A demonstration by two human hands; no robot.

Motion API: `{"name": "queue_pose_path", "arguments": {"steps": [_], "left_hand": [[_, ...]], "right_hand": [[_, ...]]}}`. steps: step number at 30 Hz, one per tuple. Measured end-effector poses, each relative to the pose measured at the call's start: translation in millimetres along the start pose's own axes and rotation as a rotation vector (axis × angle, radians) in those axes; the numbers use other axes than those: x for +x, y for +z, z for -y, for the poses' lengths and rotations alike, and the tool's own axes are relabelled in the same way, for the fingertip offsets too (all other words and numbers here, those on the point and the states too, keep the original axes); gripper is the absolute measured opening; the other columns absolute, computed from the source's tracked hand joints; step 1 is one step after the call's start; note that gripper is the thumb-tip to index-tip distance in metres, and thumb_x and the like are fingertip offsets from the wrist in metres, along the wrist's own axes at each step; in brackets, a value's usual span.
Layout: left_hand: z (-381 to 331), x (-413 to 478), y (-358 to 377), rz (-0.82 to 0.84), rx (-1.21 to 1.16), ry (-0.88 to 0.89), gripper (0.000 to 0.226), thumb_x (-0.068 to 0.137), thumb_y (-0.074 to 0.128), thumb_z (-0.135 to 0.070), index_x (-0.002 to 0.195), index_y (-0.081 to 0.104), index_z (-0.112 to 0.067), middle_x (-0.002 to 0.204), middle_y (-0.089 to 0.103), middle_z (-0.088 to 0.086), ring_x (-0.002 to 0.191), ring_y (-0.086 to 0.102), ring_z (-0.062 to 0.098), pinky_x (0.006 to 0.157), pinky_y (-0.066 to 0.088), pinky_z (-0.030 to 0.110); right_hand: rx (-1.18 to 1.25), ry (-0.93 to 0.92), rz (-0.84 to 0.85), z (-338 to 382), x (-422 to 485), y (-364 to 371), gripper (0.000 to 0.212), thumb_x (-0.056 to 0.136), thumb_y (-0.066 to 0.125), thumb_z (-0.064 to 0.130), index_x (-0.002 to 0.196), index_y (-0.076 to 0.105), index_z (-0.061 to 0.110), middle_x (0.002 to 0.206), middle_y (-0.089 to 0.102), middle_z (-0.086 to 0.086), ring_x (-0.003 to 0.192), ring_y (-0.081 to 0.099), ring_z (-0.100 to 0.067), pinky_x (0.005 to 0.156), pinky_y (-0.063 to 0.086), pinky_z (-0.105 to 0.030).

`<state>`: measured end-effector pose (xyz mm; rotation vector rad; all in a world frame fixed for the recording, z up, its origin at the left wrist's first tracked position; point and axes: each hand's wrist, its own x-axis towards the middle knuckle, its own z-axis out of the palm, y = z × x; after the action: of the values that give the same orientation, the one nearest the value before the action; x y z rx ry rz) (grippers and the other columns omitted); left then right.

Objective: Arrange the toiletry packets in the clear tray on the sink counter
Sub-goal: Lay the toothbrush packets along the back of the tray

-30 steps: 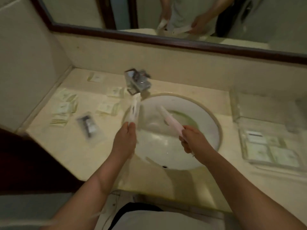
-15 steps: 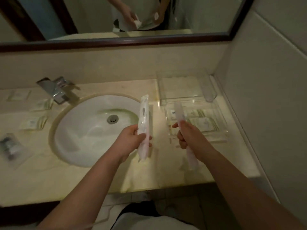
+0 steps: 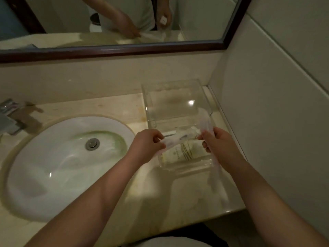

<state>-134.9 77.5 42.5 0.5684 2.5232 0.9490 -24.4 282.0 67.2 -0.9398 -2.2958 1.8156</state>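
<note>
A clear tray point(image 3: 185, 169) stands on the sink counter right of the basin, with a taller clear section point(image 3: 170, 100) behind it. Flat cream packets point(image 3: 179, 154) lie inside its front part. My left hand point(image 3: 146, 147) grips one end of a long white packet point(image 3: 175, 140), which lies sideways over the tray's front part. My right hand point(image 3: 219, 147) holds a second long white packet point(image 3: 206, 124) roughly upright at the tray's right edge; its lower end reaches down past my wrist.
The white oval basin point(image 3: 58, 168) with a metal drain fills the left of the counter. A chrome tap point(image 3: 8, 116) stands at the far left. A tiled wall point(image 3: 267, 113) closes the right side, a dark-framed mirror point(image 3: 124, 50) the back.
The view swung right from the left counter to the tray. Both hands carried their long packets over to it. The left packet turned from upright to sideways above the tray.
</note>
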Motion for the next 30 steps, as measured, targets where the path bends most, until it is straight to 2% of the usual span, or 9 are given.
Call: {"name": "queue_pose_path", "arguments": {"steps": [4,8,12,15,19,23,25,28,30], "left_hand": [[-19,29,22,-0.009,0.018,0.058,0.02,0.084,0.068,-0.027,0.103,0.072,-0.02,0.099,0.071,-0.002,0.09,0.063,0.015,0.077,0.047,0.028],[-29,48,38,0.044,0.017,0.097,0.027,0.091,0.057,-0.014,0.116,0.068,-0.017,0.114,0.068,0.003,0.102,0.061,0.019,0.082,0.042,0.025],[-26,58,43,0.094,0.007,0.164,0.041,0.089,0.047,0.003,0.124,0.063,-0.011,0.124,0.064,0.007,0.115,0.057,0.021,0.094,0.04,0.024],[-21,67,47,0.034,0.045,0.167,0.038,0.087,0.054,0.003,0.119,0.066,-0.013,0.117,0.066,0.007,0.107,0.059,0.021,0.09,0.044,0.026],[-16,79,57,-0.004,0.089,0.147,0.025,0.085,0.058,0.0,0.103,0.07,-0.012,0.107,0.068,0.005,0.098,0.062,0.021,0.083,0.046,0.028],[-11,85,64,-0.061,0.136,0.135,0.022,0.084,0.06,-0.004,0.101,0.07,-0.013,0.106,0.07,0.004,0.097,0.063,0.022,0.08,0.046,0.027],[-9,87,65,-0.085,0.146,0.128,0.023,0.084,0.06,-0.005,0.103,0.07,-0.012,0.108,0.07,0.006,0.098,0.063,0.024,0.081,0.047,0.03],[-5,88,68,-0.097,0.161,0.14,0.023,0.084,0.059,-0.007,0.105,0.069,-0.011,0.107,0.069,0.007,0.098,0.063,0.025,0.08,0.045,0.03],[-2,87,69,-0.094,0.168,0.143,0.023,0.085,0.059,-0.006,0.106,0.069,-0.01,0.107,0.068,0.008,0.097,0.062,0.026,0.08,0.044,0.029]], "right_hand": [[0.032,-0.026,-0.076,-3,20,-16,0.029,0.097,0.051,0.035,0.092,0.067,0.013,0.072,0.067,-0.002,0.052,0.052,-0.01,0.05,0.043,-0.026],[-0.071,-0.058,-0.03,-10,44,-25,0.024,0.1,0.042,0.029,0.089,0.061,0.02,0.068,0.065,-0.004,0.046,0.051,-0.012,0.048,0.04,-0.028],[-0.109,-0.086,0.032,-7,61,-31,0.019,0.097,0.048,0.025,0.109,0.062,0.025,0.084,0.072,0.003,0.061,0.069,-0.013,0.054,0.053,-0.028],[-0.096,-0.094,0.056,-2,73,-29,0.019,0.095,0.051,0.027,0.109,0.064,0.023,0.084,0.074,0.001,0.067,0.072,-0.016,0.054,0.054,-0.029],[-0.129,-0.091,0.083,3,83,-24,0.021,0.095,0.051,0.035,0.093,0.067,0.021,0.073,0.073,-0.005,0.063,0.072,-0.019,0.053,0.051,-0.028],[-0.125,-0.075,0.16,10,88,-18,0.018,0.095,0.051,0.026,0.107,0.065,0.023,0.082,0.074,-0.002,0.061,0.071,-0.019,0.046,0.046,-0.021],[-0.162,-0.092,0.176,11,92,-15,0.017,0.095,0.05,0.023,0.106,0.064,0.023,0.084,0.072,0.002,0.056,0.067,-0.012,0.043,0.043,-0.016],[-0.179,-0.08,0.175,8,97,-12,0.016,0.097,0.047,0.025,0.101,0.062,0.019,0.082,0.066,0.002,0.052,0.057,0.001,0.047,0.044,-0.017],[-0.142,-0.018,0.179,9,99,-11,0.018,0.098,0.044,0.024,0.103,0.06,0.019,0.084,0.066,0.001,0.059,0.056,-0.004,0.055,0.045,-0.024]]}}
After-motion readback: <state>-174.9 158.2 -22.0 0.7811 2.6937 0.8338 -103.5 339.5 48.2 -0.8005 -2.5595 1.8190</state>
